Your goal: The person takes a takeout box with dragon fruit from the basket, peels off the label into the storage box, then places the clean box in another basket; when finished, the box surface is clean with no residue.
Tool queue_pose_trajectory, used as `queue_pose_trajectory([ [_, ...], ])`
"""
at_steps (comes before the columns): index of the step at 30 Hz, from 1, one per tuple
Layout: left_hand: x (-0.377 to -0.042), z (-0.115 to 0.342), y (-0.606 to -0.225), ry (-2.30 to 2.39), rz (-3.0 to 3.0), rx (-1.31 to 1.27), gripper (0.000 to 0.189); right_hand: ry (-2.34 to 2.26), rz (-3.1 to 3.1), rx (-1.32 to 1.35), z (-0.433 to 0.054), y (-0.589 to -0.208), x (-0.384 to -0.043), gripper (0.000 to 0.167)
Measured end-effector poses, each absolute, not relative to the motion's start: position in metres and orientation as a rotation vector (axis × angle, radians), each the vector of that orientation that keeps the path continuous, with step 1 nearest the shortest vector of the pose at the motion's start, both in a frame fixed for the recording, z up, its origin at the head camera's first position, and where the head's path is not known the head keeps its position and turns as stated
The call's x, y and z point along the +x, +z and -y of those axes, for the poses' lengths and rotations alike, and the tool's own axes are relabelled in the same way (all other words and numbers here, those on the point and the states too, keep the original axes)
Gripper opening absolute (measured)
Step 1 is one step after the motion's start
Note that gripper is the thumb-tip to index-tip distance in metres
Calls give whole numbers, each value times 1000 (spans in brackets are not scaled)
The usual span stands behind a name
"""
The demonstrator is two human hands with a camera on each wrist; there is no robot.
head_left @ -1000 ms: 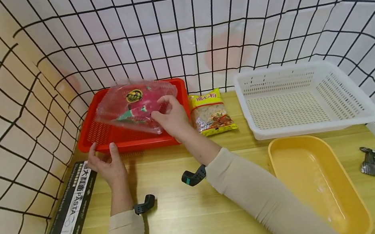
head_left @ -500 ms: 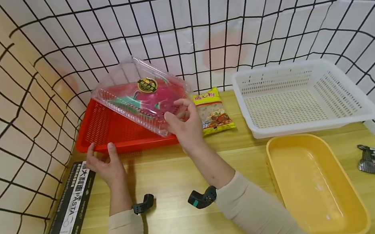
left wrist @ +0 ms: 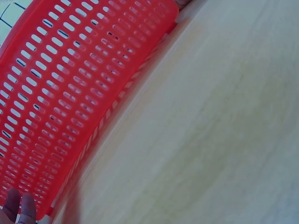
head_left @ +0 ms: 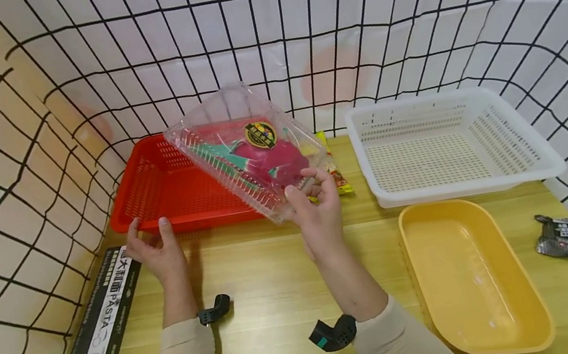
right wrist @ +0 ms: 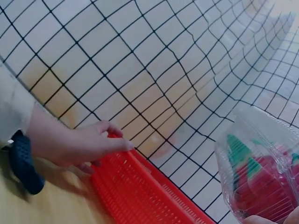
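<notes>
In the head view my right hand [head_left: 319, 214] pinches the lower right corner of a clear plastic clamshell box [head_left: 252, 145]. The box is tilted, bears a black and yellow round label, and shows pink and green dragon fruit inside. It hangs above the right part of a red plastic basket [head_left: 186, 222]. My left hand [head_left: 158, 251] holds the basket's front left corner, thumb on the rim. In the right wrist view the left hand [right wrist: 88, 142] is at that rim, and the clamshell box [right wrist: 254, 172] is at the right edge. The left wrist view shows the basket's slotted wall [left wrist: 79, 88].
A yellow bag of pasta [head_left: 342, 183] lies partly hidden behind the box. To the right stand a white basket [head_left: 462, 187] and a yellow tray [head_left: 469, 271]. A small dark packet [head_left: 559, 237] lies far right. A long black pasta box [head_left: 94, 346] lies left. Black wire mesh [head_left: 285, 36] encloses the table.
The right hand has lifted the clamshell box up from the red basket and moved it to the right, tilting it. The left hand has stayed at the basket's corner.
</notes>
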State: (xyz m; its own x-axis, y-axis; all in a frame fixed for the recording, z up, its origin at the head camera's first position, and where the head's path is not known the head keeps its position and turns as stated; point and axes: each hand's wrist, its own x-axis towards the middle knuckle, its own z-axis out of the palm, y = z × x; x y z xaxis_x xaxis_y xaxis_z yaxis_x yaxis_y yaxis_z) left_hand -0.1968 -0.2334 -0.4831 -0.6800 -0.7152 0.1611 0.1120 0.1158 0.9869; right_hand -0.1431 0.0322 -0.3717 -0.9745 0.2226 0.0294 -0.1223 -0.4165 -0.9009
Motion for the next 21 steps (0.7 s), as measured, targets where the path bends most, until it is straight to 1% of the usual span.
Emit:
queue_pose_trajectory([
  [6, -197, 231, -484, -1640, 1746, 587, 54, 2456, 1549, -194, -47, -380, -121, 35],
  [13, -195, 232, -483, -1646, 1765, 590, 56, 2407, 1572, -143, -59, -391, -101, 32],
  [21, -196, 233, -484, -1648, 1759, 609, 54, 2343, 1666, -141, -69, -403, -81, 31],
])
